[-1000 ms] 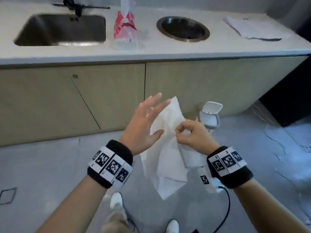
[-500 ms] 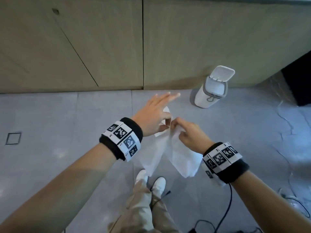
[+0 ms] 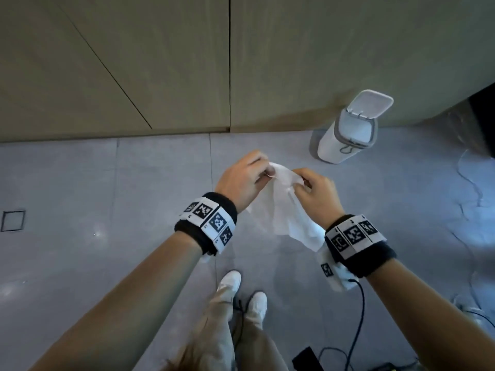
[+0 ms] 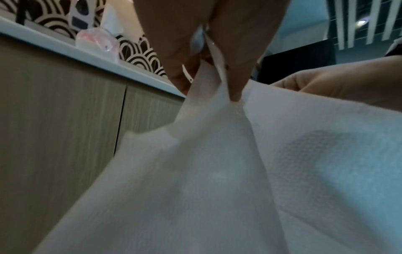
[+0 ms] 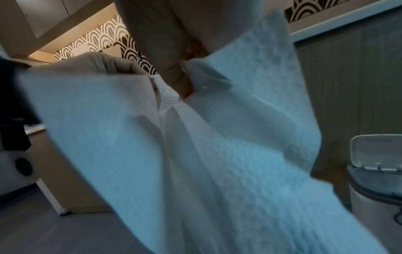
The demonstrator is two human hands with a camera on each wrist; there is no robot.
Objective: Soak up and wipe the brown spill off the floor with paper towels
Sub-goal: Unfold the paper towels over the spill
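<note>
A white paper towel (image 3: 281,210) hangs in the air between my two hands, above the grey floor. My left hand (image 3: 246,178) pinches its top left edge, and my right hand (image 3: 313,194) pinches the top right edge close beside it. In the left wrist view the paper towel (image 4: 217,171) drapes down from my pinching fingers (image 4: 230,72) and fills the lower frame. The right wrist view shows the paper towel (image 5: 217,154) bunched under my fingers (image 5: 180,82). No brown spill shows on the floor in any view.
A small white bin (image 3: 345,135) with its lid flipped up stands on the floor by the beige cabinet doors (image 3: 160,62). My white shoes (image 3: 241,293) and a black cable (image 3: 359,317) lie below my hands. A square floor drain (image 3: 12,220) sits far left.
My head has tipped down, so the counter left the view and the floor fills it. My left hand went from flat and open to pinching the towel's edge.
</note>
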